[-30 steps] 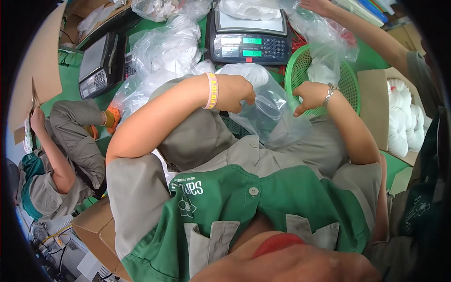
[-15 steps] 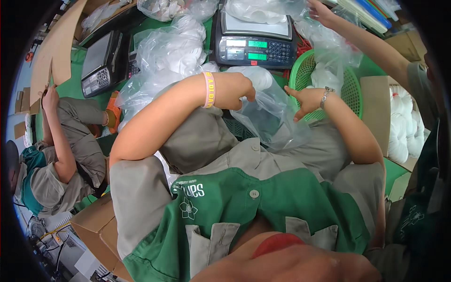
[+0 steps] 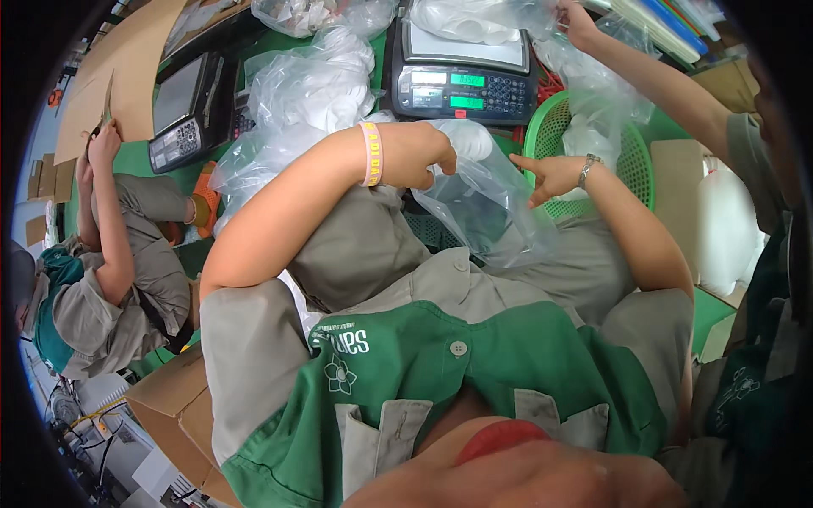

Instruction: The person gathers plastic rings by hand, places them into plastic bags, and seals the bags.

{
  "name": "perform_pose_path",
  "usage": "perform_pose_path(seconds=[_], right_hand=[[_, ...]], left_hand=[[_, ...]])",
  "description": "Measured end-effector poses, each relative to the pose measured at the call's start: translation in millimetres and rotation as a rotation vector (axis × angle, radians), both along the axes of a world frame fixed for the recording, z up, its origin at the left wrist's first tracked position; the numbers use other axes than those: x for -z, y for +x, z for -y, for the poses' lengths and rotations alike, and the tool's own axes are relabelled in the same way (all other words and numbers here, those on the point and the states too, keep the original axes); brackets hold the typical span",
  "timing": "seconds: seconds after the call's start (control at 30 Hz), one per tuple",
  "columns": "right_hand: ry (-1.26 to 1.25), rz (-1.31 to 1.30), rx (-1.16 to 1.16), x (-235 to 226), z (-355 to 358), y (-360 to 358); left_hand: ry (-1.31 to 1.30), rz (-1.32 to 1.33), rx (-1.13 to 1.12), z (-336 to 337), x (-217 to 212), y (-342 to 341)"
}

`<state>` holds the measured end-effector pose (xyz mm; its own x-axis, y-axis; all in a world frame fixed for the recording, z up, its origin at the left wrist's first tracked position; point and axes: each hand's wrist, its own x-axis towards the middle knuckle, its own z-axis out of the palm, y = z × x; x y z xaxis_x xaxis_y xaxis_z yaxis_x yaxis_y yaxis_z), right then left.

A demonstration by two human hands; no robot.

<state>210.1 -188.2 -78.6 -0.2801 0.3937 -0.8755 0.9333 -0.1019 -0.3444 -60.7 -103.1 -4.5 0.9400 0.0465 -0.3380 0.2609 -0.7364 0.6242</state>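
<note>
My left hand (image 3: 419,152) is curled, its fingers (image 3: 442,159) pinched on the top edge of a clear bag (image 3: 487,207) that hangs open in front of my chest, over my lap. My right hand (image 3: 550,175) sits just beside the bag's other edge, its fingers (image 3: 523,161) spread and pointing toward the left hand; I cannot tell whether they grip the film or only touch it. A pink band (image 3: 371,152) circles my left wrist, a metal watch (image 3: 587,169) my right.

Behind the bag stands a grey scale (image 3: 464,80) with green lit displays and a keypad, a white heap in plastic lying on its pan. To its right is a green basket (image 3: 637,161), partly filled with clear film. Left of the scale are more crumpled clear bags (image 3: 309,85) holding white pieces, and beyond them a second, darker scale (image 3: 182,118).

The worktop (image 3: 135,157) is green. Brown cardboard sheets (image 3: 127,76) lean at the far left, and a cardboard box (image 3: 169,406) sits low on the left, beside me. A person in grey (image 3: 118,262) sits at the left, arm raised. Another person's arm (image 3: 652,76) reaches in from the right toward the plastic above the scale.
</note>
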Motion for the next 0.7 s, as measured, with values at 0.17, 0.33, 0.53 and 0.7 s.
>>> perform_pose_path(seconds=[0.17,0.33,0.53,0.7], right_hand=[[0.006,-0.035,0.007,-2.1,-1.2,-1.9],[0.031,-0.04,0.017,-6.1,-1.8,-1.6],[0.054,-0.042,0.014,-3.0,-1.6,-0.2],[0.042,-0.077,0.021,3.2,1.1,3.7]], left_hand=[[0.01,-0.004,-0.013,-0.6,-4.0,-0.6],[0.008,-0.047,-0.048,0.0,-8.8,0.1],[0.019,-0.008,-0.035,-0.2,-2.6,-2.0],[0.029,-0.022,-0.045,1.3,-2.5,-2.4]])
